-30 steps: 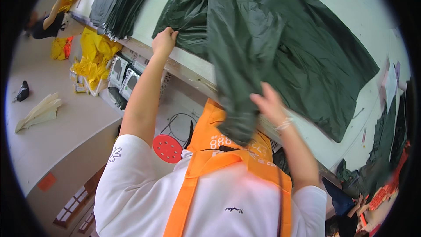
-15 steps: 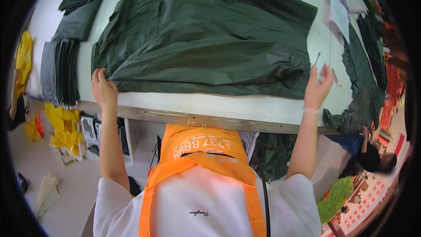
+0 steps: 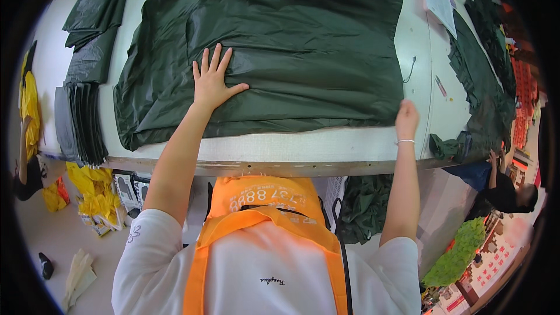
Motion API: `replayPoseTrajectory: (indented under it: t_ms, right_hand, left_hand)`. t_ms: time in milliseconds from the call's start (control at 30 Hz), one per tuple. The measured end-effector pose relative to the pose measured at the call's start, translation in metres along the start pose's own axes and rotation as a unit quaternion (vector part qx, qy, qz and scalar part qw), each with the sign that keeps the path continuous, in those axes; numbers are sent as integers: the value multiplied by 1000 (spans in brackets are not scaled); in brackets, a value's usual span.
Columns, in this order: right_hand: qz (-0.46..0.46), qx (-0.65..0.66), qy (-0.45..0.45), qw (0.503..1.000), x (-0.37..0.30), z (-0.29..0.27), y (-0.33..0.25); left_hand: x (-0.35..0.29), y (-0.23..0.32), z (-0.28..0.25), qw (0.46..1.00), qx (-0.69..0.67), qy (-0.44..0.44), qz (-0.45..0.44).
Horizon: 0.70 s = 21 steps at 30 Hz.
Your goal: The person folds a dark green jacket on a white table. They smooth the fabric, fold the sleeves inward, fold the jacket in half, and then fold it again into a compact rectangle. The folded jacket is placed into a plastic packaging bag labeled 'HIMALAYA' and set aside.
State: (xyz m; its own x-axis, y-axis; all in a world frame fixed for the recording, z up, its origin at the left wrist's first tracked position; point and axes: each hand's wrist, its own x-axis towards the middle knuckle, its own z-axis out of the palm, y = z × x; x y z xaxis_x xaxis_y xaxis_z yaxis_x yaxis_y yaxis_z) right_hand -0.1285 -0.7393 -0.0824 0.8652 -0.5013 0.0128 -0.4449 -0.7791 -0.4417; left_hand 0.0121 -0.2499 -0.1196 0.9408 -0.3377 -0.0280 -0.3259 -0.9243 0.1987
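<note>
On the white table (image 3: 303, 147), dark-green fabric (image 3: 309, 46) lies under the splayed left hand (image 3: 211, 86); right hand (image 3: 408, 119), grip unclear.

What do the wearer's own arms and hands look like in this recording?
The left hand and right hand are ungloved. Short white sleeves leave the forearms uncovered; the left sleeve bears a dark flower outline. A thin, pale bracelet circles the right wrist.

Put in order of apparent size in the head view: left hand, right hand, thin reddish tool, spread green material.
1. Spread green material
2. Left hand, laid open
3. Right hand, more compact
4. Thin reddish tool
</note>
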Motion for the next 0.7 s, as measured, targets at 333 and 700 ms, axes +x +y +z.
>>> replayPoseTrajectory:
  t_ms: [333, 700]
  right_hand:
    - [-311, -186, -64, 930, 3, 60, -137]
    - [-389, -220, 74, 892, 174, 71, -221]
  left_hand:
    - [1, -9, -3, 1000, -6, 17, 6]
    - [135, -166, -65, 952, 33, 250, -173]
